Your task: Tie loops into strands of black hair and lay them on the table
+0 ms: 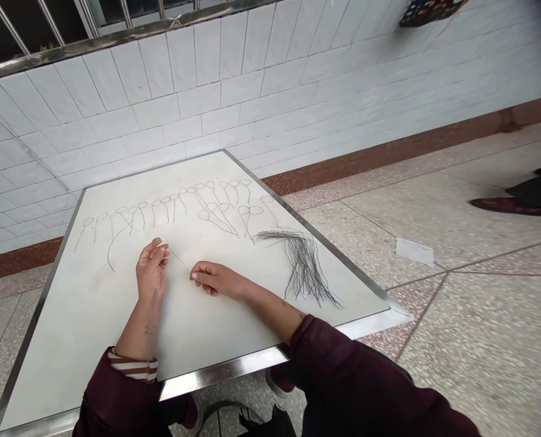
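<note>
Between my two hands runs a thin dark wire [178,257], bent into a small loop at its left end. My left hand [152,267] pinches it at the loop, fingers closed. Thumb and fingers of my right hand [213,279] grip the straight tail. Both hands are above the middle of the white table [197,340]. Beyond them lies a row of looped wires [156,209], each a ring with a tail. To the right of my right hand is a loose bundle of straight dark wires [304,264], with some strands fanned out.
A metal edge [224,368] borders the table. The white tiled wall [179,115] with a barred window [129,15] stands behind it. On the floor at right are a pale flat piece [415,251] and a person's dark shoe [513,207].
</note>
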`<state>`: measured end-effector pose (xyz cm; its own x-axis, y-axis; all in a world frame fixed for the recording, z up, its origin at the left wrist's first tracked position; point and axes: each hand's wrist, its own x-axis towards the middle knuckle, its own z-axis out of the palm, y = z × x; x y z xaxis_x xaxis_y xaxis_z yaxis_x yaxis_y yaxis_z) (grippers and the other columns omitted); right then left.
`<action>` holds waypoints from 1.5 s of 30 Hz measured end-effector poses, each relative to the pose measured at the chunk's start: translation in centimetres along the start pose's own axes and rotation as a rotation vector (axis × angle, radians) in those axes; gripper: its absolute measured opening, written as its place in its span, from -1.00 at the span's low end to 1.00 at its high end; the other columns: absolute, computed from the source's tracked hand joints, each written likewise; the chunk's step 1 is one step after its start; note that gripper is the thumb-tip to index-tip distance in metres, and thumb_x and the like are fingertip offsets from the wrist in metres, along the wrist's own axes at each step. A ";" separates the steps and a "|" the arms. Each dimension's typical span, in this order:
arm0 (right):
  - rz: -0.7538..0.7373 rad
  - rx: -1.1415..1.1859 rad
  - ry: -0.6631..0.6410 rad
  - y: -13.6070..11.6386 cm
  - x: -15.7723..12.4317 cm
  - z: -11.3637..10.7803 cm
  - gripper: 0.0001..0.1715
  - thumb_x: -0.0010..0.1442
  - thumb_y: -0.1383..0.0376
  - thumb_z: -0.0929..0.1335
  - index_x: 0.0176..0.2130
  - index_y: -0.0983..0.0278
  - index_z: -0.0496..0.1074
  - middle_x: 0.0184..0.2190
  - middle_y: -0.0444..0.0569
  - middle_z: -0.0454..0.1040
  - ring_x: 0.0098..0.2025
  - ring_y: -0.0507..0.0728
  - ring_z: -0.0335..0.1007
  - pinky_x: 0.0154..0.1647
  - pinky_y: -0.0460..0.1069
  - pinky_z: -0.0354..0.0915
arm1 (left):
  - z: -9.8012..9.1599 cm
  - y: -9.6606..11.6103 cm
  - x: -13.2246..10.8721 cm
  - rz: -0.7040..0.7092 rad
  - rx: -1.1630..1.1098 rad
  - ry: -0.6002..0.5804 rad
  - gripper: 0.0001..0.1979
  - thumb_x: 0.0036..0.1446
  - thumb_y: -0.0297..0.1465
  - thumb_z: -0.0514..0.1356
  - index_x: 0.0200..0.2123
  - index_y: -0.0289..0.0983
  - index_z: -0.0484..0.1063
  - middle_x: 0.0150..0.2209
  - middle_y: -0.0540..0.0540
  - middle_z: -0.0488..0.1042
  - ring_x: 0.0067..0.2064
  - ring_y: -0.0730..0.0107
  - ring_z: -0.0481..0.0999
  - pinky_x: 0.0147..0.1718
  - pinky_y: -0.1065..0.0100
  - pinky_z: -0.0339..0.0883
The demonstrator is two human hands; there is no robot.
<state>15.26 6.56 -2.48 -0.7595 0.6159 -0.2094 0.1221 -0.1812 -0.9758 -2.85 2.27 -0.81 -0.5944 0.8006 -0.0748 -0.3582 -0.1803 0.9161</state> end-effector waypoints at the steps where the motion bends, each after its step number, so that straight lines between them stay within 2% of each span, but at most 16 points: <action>1: -0.051 -0.094 0.080 -0.1 0.1 -0.1 -0.73 0.16 0.08 0.34 -0.32 0.24 0.36 -0.46 -0.18 0.33 -0.55 -0.06 0.13 -0.53 -0.10 0.09 | 0.0 0.0 -0.1 0.005 0.017 -0.001 -0.59 -0.15 -0.36 0.42 -0.14 -0.24 0.53 -0.28 -0.03 0.52 -0.30 0.54 0.46 -0.35 0.46 0.20; 4: -0.225 -0.291 0.338 -0.5 0.4 -0.6 -0.74 0.22 0.08 0.30 -0.32 0.22 0.41 -0.44 -0.16 0.33 -0.48 -0.01 0.18 -0.43 -0.07 0.17 | 0.3 0.1 -0.4 0.009 0.085 -0.029 -0.59 -0.13 -0.36 0.40 -0.14 -0.26 0.52 -0.37 -0.01 0.49 -0.33 0.51 0.46 -0.35 0.44 0.20; 6: -0.307 -0.302 0.417 -1.0 0.5 -0.8 -0.75 0.22 0.10 0.30 -0.28 0.20 0.44 -0.37 -0.12 0.36 -0.39 0.02 0.24 -0.38 -0.06 0.21 | 0.7 0.0 -0.8 0.005 0.132 -0.064 -0.61 -0.11 -0.35 0.39 -0.14 -0.27 0.52 -0.40 0.01 0.46 -0.35 0.50 0.45 -0.34 0.43 0.21; 8: -0.342 -0.247 0.441 -1.4 0.6 -0.7 -0.75 0.21 0.10 0.31 -0.23 0.19 0.45 -0.32 -0.09 0.37 -0.35 0.04 0.25 -0.39 -0.06 0.24 | 1.0 -0.1 -1.3 0.002 0.184 -0.107 -0.62 -0.08 -0.35 0.37 -0.13 -0.26 0.51 -0.41 0.01 0.46 -0.36 0.50 0.44 -0.32 0.41 0.22; 13: -0.335 -0.051 0.373 -1.7 0.6 -0.3 -0.74 0.18 0.11 0.34 -0.18 0.18 0.44 -0.36 -0.13 0.38 -0.39 0.01 0.26 -0.43 -0.08 0.26 | 1.7 -0.5 -2.5 -0.002 0.296 -0.250 -0.59 0.00 -0.37 0.31 -0.02 -0.24 0.45 -0.40 -0.01 0.48 -0.34 0.44 0.46 -0.31 0.39 0.26; 18: -0.323 0.074 0.339 -1.5 0.8 -0.5 -0.72 0.12 0.15 0.39 -0.16 0.20 0.43 -0.36 -0.15 0.38 -0.40 -0.01 0.28 -0.47 -0.09 0.24 | 2.0 -0.6 -2.9 -0.019 0.332 -0.321 -0.55 0.01 -0.37 0.31 0.02 -0.23 0.41 -0.43 0.02 0.46 -0.35 0.44 0.46 -0.30 0.38 0.28; 22: -0.273 0.108 0.295 -1.5 0.8 -0.6 -0.76 0.13 0.14 0.38 -0.26 0.24 0.45 -0.40 -0.14 0.41 -0.43 -0.01 0.26 -0.46 -0.08 0.21 | 2.0 -0.5 -3.0 -0.043 0.350 -0.391 -0.49 -0.01 -0.38 0.32 0.06 -0.23 0.38 -0.44 0.02 0.47 -0.38 0.43 0.46 -0.30 0.35 0.28; 25: -0.269 0.171 0.280 -1.4 0.8 -0.5 -0.76 0.13 0.12 0.39 -0.31 0.24 0.42 -0.46 -0.17 0.41 -0.48 -0.03 0.24 -0.44 -0.07 0.21 | 2.1 -0.6 -3.0 -0.038 0.344 -0.381 -0.50 -0.01 -0.36 0.33 0.05 -0.22 0.39 -0.43 0.01 0.48 -0.35 0.41 0.47 -0.30 0.35 0.28; 30: -0.251 0.341 0.271 -1.2 1.0 -0.4 -0.74 0.06 0.12 0.44 -0.33 0.23 0.40 -0.41 -0.15 0.43 -0.37 0.00 0.31 -0.42 -0.09 0.22 | 2.1 -0.8 -2.8 -0.071 0.235 -0.323 -0.52 -0.01 -0.35 0.34 0.02 -0.22 0.42 -0.40 0.00 0.48 -0.32 0.45 0.45 -0.29 0.39 0.26; 33: -0.230 0.381 0.269 -1.1 1.0 -0.4 -0.72 0.03 0.12 0.46 -0.34 0.23 0.40 -0.39 -0.16 0.41 -0.38 -0.01 0.29 -0.45 -0.11 0.19 | 2.0 -0.9 -2.6 -0.095 0.154 -0.318 -0.55 -0.01 -0.34 0.35 0.00 -0.21 0.44 -0.38 0.00 0.48 -0.28 0.45 0.46 -0.28 0.41 0.26; 40: -0.226 0.437 0.258 -1.3 0.8 -0.3 -0.69 0.04 0.09 0.45 -0.34 0.23 0.37 -0.44 -0.20 0.33 -0.47 -0.05 0.19 -0.49 -0.11 0.11 | 2.1 -1.0 -2.6 -0.103 0.129 -0.400 -0.58 0.00 -0.32 0.35 -0.02 -0.21 0.47 -0.42 0.01 0.43 -0.28 0.44 0.44 -0.22 0.38 0.28; 45: -0.255 0.431 0.234 -1.1 0.9 -0.3 -0.67 0.10 0.06 0.41 -0.30 0.22 0.31 -0.42 -0.19 0.35 -0.45 -0.04 0.23 -0.49 -0.11 0.13 | 2.1 -0.9 -2.7 -0.102 0.138 -0.451 -0.58 0.03 -0.32 0.33 0.00 -0.21 0.46 -0.43 0.04 0.37 -0.32 0.47 0.40 -0.18 0.36 0.27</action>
<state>14.68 7.51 -1.65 -0.5626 0.8263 -0.0261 -0.3573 -0.2715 -0.8936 0.61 1.52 -0.60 -0.1787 0.9838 -0.0163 -0.2817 -0.0353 0.9589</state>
